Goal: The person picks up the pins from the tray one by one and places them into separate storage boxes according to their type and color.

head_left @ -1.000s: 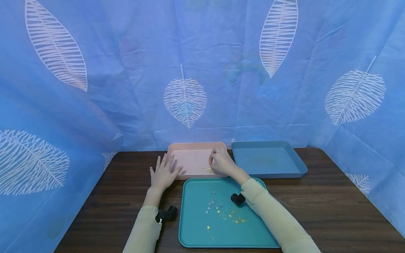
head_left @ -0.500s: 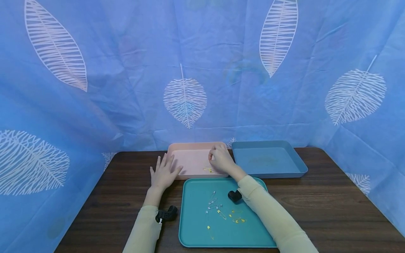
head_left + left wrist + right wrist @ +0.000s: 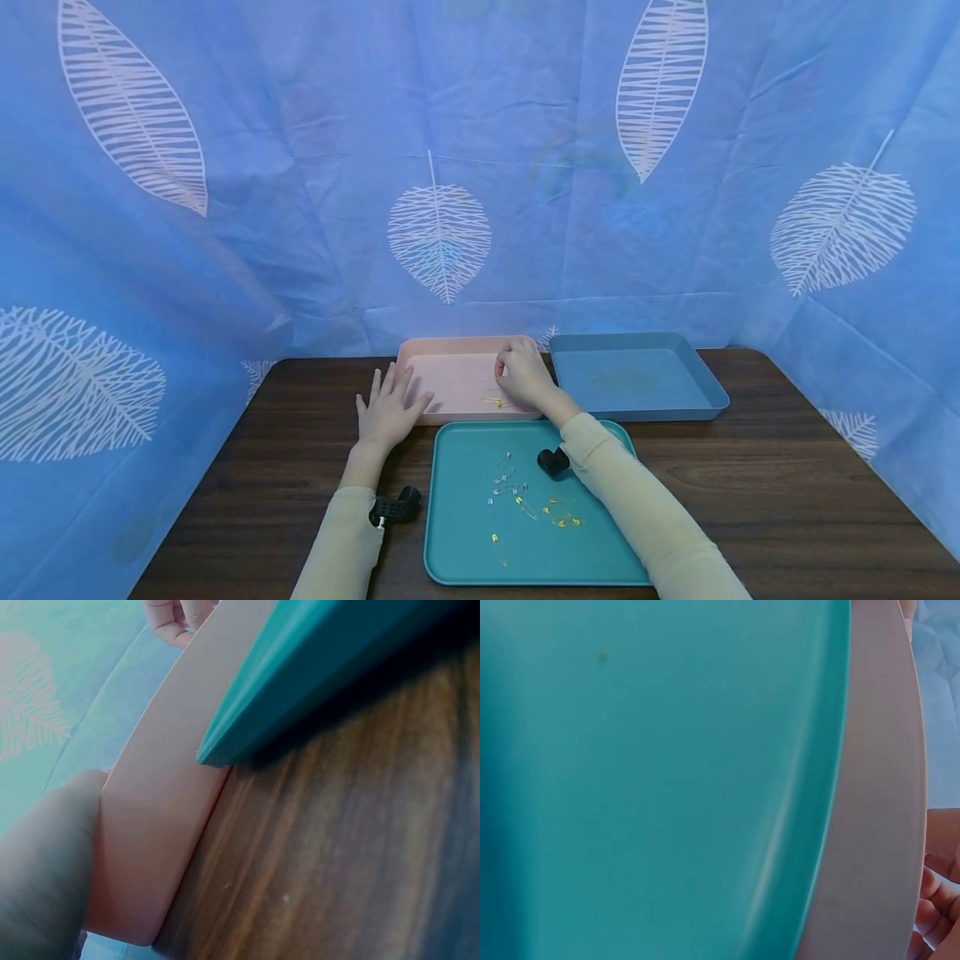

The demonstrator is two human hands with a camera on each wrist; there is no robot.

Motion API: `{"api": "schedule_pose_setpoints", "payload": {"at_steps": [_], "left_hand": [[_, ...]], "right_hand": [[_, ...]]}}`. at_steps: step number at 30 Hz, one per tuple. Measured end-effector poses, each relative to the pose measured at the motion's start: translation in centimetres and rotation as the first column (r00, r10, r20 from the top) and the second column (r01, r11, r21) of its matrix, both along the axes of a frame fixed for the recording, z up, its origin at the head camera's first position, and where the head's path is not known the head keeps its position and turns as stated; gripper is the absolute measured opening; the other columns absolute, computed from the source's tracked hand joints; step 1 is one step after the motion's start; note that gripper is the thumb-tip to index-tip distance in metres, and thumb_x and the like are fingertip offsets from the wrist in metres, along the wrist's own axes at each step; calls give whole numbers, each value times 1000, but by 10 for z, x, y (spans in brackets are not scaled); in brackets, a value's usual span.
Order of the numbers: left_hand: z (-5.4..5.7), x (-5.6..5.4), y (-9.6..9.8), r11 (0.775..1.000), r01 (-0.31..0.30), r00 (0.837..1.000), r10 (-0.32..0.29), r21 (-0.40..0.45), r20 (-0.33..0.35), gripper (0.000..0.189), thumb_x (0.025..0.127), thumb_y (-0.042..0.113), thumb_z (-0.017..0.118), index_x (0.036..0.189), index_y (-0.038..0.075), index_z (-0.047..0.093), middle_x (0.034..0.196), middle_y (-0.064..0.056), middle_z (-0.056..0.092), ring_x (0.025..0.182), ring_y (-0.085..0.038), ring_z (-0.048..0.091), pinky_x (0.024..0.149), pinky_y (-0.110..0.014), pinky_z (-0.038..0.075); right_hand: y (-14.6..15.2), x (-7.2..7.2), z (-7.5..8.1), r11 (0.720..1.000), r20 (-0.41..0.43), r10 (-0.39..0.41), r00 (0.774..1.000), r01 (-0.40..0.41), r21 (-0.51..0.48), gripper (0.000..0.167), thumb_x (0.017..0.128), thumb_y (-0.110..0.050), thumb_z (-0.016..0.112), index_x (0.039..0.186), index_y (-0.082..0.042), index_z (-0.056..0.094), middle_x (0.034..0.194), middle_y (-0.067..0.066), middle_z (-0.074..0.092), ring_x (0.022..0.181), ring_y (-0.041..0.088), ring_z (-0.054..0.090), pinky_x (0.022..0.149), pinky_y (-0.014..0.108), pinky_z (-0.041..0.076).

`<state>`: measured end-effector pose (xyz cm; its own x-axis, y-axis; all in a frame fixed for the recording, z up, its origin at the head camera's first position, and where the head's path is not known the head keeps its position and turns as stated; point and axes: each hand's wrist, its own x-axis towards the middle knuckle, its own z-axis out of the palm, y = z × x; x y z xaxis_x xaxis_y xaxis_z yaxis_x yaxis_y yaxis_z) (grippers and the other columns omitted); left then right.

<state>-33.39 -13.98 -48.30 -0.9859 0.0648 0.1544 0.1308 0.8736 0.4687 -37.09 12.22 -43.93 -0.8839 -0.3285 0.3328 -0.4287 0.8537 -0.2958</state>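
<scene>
My left hand [image 3: 386,414] lies with spread fingers over the left end of the pink tray [image 3: 450,367], its thumb [image 3: 52,847] against the tray's front wall. My right hand [image 3: 521,375] is over the right part of that tray, thumb and index finger pinched together. A thin, faint safety pin shows at its fingertips. Below them several gold safety pins [image 3: 492,402] lie on the pink tray. In the right wrist view curled fingers [image 3: 930,915] show behind the pink wall, their tips mostly hidden. Nearer me, the teal tray [image 3: 465,458] bears silver safety pins [image 3: 501,481] and gold ones [image 3: 525,507].
A blue tray [image 3: 637,379] stands at the back right beside the pink one. The teal tray's far edge sits close to the pink tray's front wall. Dark wood table [image 3: 765,483] surrounds the trays, and a blue leaf-patterned cloth [image 3: 525,250] hangs behind.
My right hand has shifted slightly back and left over the pink tray, with its forearm following. The thin pin at its fingertips now shows faintly. The left hand stays put.
</scene>
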Motion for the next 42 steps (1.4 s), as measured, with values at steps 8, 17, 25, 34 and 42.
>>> {"api": "schedule_pose_setpoints", "payload": {"at_steps": [8,17,25,34,42], "left_hand": [[-1,-1,1,1000,-6,1000,6,-7,-10,80,91,67,46,156,26,23,165,-10,13,152,-39,5,111,-76,5],[0,-1,1,1000,-5,1000,5,-1,-9,78,93,65,47,156,25,24,165,-9,11,153,-37,4,112,-75,4],[1,0,1,1000,-4,1000,4,4,-6,78,93,64,47,156,25,24,165,-9,12,152,-37,5,112,-75,4],[0,0,1,1000,-9,1000,9,4,10,79,92,67,46,156,26,24,166,-8,10,153,-37,2,112,-75,4],[-1,-1,1,1000,-7,1000,7,-3,7,79,92,66,46,156,26,24,166,-8,10,153,-37,1,111,-75,5]], "right_hand": [[2,4,3,1000,13,-4,1000,4,-13,18,85,-11,72,71,-15,62,111,10,59,129,38,43,114,56,30],[4,13,8,999,-30,34,999,-35,-29,17,86,-10,71,72,-15,61,108,10,58,127,38,44,109,60,36],[10,28,9,993,-31,83,996,-85,-77,18,83,-9,74,71,-17,62,92,4,52,123,38,45,92,57,42],[20,48,10,982,41,127,991,-120,-147,17,82,-9,75,72,-17,64,93,3,53,92,24,43,82,46,36],[32,68,12,978,43,161,986,-154,-142,14,81,-8,75,74,-16,66,92,3,55,88,20,40,77,35,33]]}}
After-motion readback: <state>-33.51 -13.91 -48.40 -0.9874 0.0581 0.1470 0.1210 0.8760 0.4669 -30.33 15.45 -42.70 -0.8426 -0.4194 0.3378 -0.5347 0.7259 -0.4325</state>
